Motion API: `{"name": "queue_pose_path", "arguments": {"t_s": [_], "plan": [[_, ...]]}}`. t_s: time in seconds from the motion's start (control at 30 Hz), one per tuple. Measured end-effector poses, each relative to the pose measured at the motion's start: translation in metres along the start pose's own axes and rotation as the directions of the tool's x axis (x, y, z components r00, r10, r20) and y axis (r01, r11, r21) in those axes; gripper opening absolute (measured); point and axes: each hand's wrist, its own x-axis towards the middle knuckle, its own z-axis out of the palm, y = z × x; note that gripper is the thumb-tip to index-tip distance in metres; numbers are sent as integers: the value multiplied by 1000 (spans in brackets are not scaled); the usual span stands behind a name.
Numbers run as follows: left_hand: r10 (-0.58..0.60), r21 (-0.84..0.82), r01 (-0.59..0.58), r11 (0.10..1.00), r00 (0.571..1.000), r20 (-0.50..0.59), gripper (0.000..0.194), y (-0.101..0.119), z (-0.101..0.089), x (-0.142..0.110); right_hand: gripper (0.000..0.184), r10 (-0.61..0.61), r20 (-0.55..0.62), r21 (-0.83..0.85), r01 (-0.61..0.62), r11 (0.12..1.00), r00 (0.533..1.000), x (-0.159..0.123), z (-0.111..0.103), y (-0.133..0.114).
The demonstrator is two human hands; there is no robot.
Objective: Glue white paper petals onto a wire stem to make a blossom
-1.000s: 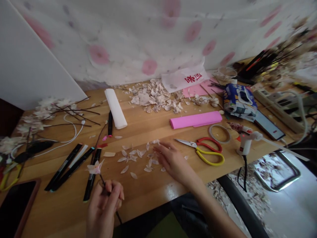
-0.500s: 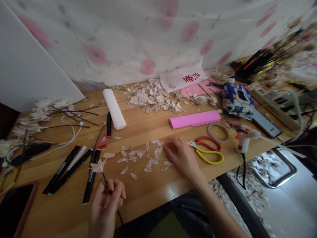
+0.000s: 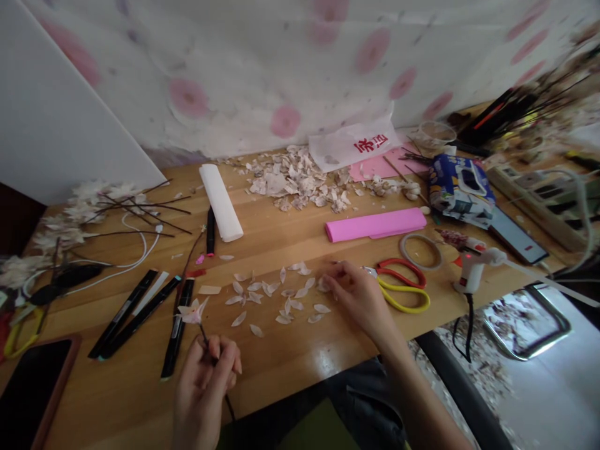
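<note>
We see the left hand [image 3: 207,378] pinching the dark stem [image 3: 204,336], likely below the flower [image 3: 191,312] to spare it; right hand [image 3: 359,294] fingertips at a petal [image 3: 323,285], can't tell if pinched; loose petals [image 3: 322,309] spread across the surface [image 3: 290,369], probably for easy reach.

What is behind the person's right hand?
Behind the right hand are the scissors: the red handle, yellow handle and pivot show, but the blades are mostly covered. A pale petal shows by the fingertips; anything directly beneath the hand is hidden.
</note>
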Motion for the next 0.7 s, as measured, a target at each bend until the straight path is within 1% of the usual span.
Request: {"name": "queue_pose_path", "arguments": {"t_s": [0.1, 0.27, 0.43, 0.7], "plan": [[3, 8, -3, 1000, 1000, 24, 45, 0, -1, 1, 17, 46, -48, 50, -44, 998, 998, -1, -9, 1], [20, 8, -19, 1000, 1000, -11, 41, 2, 3, -4, 22, 101, -111, 113, -88, 990, 989, 1, -18, 4], [7, 0, -7, 1000, 999, -42, 39, 7, 11, -8, 26, 148, -143, 176, -122, 977, 979, 1, -23, 12], [9, -9, -9, 1000, 1000, -24, 39, 7, 14, -8, 36, 200, -159, 265, -153, 952, 967, -5, -31, 25]]}}
